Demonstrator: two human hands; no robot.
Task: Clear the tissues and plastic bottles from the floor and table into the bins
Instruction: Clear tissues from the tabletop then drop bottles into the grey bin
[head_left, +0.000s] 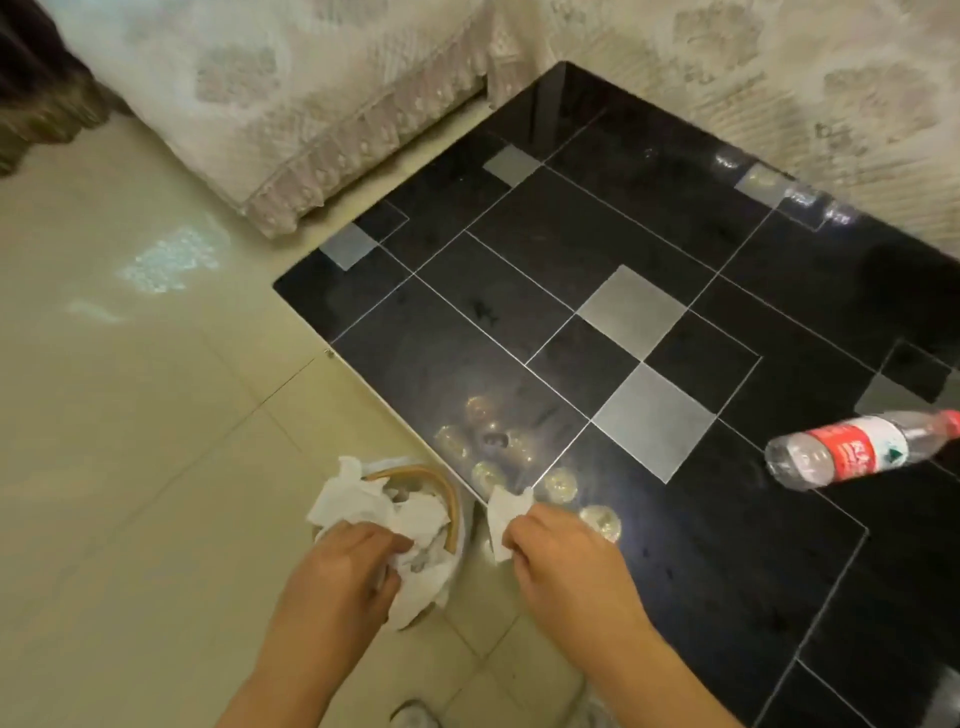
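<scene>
Nearest, left hand (343, 566) curled down into a heap of crumpled tissues (410, 525), fingertips pressed into the white folds, thumb hidden beneath. Soft, almost weightless stuff, likely to spring back and spill unless bunched tight; best gathered from the middle of the wad, not by a loose corner. Under and just beyond those fingers, a small bin (452, 512) with a tan curved rim, standing on the pale floor (130, 467) right against the table edge, already piled above the rim with paper.

Beside it, right hand (566, 545) pinching one more tissue (506, 514) between thumb and forefinger, the sheet standing up past the fingertips at the near corner of the black glossy table (571, 249). Thin and easily torn if tugged; a light pinch enough, a fuller fist better for the carry across to the bin just left of these fingers.

Farther out, well right of and beyond the right-hand fingers, a plastic bottle (857, 449) lying on its side on the table top, red label, red cap pointing right, looking empty or nearly so. Light, smooth, prone to roll on the slick surface; safest taken round the labelled middle with a full wrap. No second bin to be seen.

Farthest, a lace-covered sofa (311, 104) behind the table
</scene>
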